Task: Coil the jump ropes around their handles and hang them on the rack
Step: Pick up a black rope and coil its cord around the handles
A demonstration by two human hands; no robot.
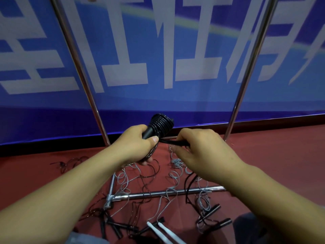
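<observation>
Blue banner and red floor

A blue banner (123,95) with large white characters fills the upper part of the view, standing upright behind everything else. Below it a dark baseboard (263,123) runs along the bottom of the wall. A red floor (272,152) spreads out from the baseboard toward the camera. Grey trouser fabric (246,224) shows at the bottom right.
</observation>
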